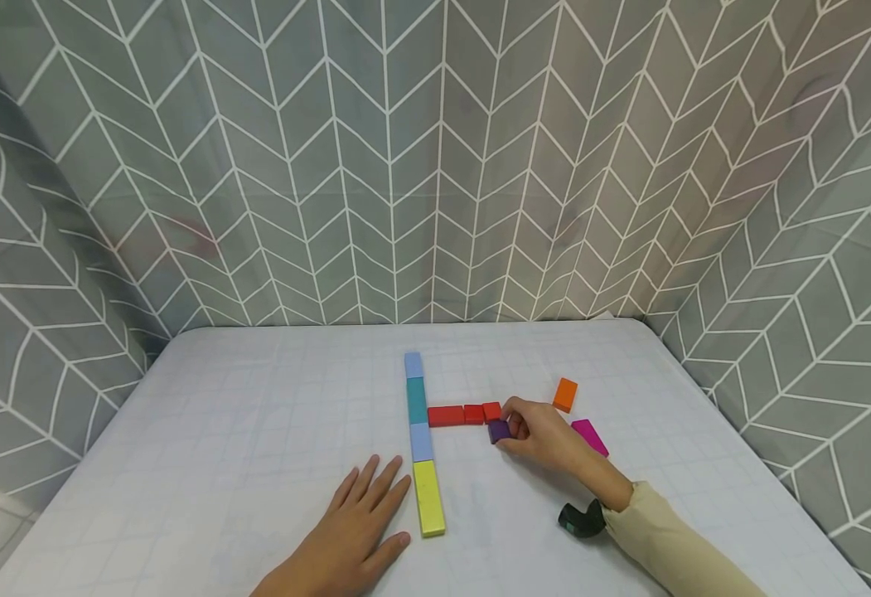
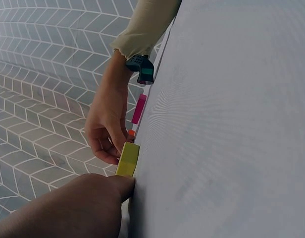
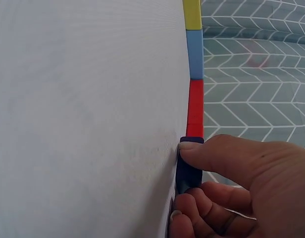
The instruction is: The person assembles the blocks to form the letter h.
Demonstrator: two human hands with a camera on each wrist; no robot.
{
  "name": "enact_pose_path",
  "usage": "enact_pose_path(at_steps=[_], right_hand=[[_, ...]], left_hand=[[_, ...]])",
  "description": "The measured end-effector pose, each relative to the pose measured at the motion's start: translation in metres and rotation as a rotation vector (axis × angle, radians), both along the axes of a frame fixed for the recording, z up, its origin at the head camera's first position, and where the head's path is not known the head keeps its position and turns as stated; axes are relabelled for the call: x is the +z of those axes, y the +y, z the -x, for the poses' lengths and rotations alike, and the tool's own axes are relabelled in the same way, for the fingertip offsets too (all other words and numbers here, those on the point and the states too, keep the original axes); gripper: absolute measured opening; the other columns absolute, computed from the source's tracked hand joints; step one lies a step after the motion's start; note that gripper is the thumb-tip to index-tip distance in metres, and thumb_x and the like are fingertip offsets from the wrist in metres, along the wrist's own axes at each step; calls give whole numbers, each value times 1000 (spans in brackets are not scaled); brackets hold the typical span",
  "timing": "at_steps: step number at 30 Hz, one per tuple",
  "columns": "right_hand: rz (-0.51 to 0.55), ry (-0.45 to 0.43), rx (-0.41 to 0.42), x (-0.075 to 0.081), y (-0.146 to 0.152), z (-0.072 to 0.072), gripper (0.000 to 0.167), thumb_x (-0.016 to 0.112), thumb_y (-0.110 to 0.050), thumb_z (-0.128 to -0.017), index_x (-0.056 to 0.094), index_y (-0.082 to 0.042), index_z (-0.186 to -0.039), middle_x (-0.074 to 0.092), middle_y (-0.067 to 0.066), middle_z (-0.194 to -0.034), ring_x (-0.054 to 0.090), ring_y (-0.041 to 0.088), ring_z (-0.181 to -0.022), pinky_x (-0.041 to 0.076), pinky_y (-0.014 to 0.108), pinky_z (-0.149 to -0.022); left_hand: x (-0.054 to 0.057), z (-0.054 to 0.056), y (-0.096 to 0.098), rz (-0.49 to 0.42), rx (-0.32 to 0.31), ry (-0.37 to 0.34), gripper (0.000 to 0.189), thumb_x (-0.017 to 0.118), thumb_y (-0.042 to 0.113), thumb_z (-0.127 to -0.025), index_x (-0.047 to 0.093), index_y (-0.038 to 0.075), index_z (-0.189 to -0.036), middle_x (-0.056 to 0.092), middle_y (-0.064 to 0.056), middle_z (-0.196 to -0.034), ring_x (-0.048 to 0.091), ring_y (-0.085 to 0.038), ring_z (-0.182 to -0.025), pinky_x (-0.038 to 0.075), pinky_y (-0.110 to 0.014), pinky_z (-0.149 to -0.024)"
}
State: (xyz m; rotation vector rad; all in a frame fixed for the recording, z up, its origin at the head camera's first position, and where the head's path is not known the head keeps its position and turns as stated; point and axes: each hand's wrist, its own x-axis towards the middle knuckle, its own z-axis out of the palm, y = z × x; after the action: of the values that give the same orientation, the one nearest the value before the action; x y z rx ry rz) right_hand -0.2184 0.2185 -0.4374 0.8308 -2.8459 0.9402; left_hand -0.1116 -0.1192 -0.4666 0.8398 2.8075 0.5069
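My right hand [image 1: 543, 435] pinches a small purple block [image 1: 499, 431] between thumb and fingers, just in front of the right end of a row of red blocks [image 1: 446, 416]. In the right wrist view the thumb presses on that purple block [image 3: 189, 171]. The red row runs rightward from a straight column made of a light blue block [image 1: 413, 365], a teal block [image 1: 416, 400], another light blue block [image 1: 421, 442] and a long yellow block [image 1: 428, 497]. Flat on the table, fingers spread, my left hand [image 1: 353, 526] lies left of the yellow block, holding nothing.
An orange block [image 1: 565, 395] lies beyond the right hand, and a magenta block [image 1: 589, 437] lies by its right side. A dark device [image 1: 583, 520] is at the right wrist. Patterned grey curtains [image 1: 435, 166] surround the white table [image 1: 256, 398] at back and sides.
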Motion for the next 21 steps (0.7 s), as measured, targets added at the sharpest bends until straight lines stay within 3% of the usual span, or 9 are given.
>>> enact_pose_path(at_steps=[21], right_hand=[[6, -1, -11, -2, -2, 1, 30, 87, -6, -85, 65, -5, -106, 57, -6, -80, 55, 11, -72, 53, 25, -65]], left_hand=[[-2, 3, 0, 16, 3, -11, 79, 37, 68, -104, 36, 16, -164, 15, -3, -173, 4, -34, -158, 4, -61, -123]])
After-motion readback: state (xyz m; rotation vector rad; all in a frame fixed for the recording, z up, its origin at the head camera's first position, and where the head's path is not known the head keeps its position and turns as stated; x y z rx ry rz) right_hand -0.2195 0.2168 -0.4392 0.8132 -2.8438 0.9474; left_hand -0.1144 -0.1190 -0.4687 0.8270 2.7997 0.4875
